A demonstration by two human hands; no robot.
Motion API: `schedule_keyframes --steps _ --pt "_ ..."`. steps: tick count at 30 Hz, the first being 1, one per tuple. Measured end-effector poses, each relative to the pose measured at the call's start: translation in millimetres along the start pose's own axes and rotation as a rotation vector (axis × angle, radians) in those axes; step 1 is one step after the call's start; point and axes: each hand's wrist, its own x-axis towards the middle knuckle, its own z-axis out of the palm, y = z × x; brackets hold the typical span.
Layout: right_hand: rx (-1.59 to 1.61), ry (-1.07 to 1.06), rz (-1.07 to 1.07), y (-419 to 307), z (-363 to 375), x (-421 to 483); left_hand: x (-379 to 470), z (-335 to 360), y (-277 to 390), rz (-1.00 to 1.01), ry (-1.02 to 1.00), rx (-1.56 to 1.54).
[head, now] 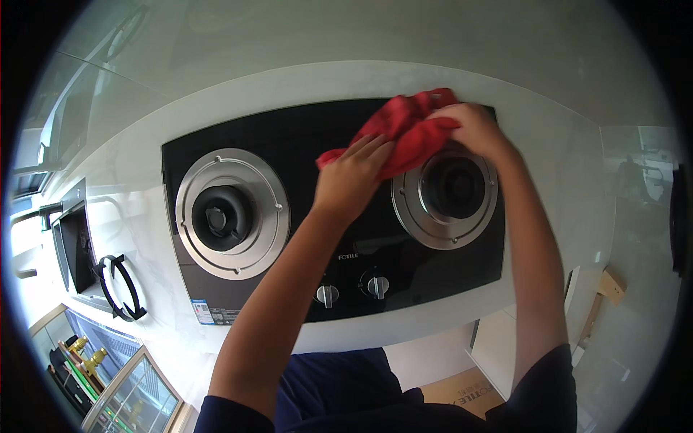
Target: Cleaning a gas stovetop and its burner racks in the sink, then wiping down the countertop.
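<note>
A bunched red cloth (414, 135) lies over the back right part of a black glass gas hob (325, 233). My left hand (354, 173) rests on the cloth's left end, fingers spread over it, near the hob's middle. My right hand (471, 127) grips the cloth's right end behind the right burner (455, 187) and looks slightly blurred. The cloth partly covers that burner's steel ring. The left burner (222, 216) shows whole, with no pan support on it. Two control knobs, the left (327, 295) and the right (378, 286), sit at the hob's front.
A black pan support (122, 287) stands on the pale countertop (157, 260) left of the hob, close to a sink (78, 249) with a black tap (46, 214). A tiled wall (335, 32) rises behind. Below are an open cabinet and a cardboard box (465, 392).
</note>
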Motion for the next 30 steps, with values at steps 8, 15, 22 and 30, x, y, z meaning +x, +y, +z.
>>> schedule_keyframes --steps 8,15,22,30 --pt "-0.193 0.084 -0.073 -106 107 -36 -112 -65 -28 -0.022 -0.089 0.072" --pt "-0.045 0.264 -0.11 -121 144 -123 -122 -80 -25 -0.052 -0.227 0.003" --pt "0.252 0.317 0.163 -98 140 -188 -62 -37 4 0.069 -0.375 -0.071" --pt "0.317 0.491 0.637 -46 150 -322 -75 53 138 0.169 -0.541 -0.007"
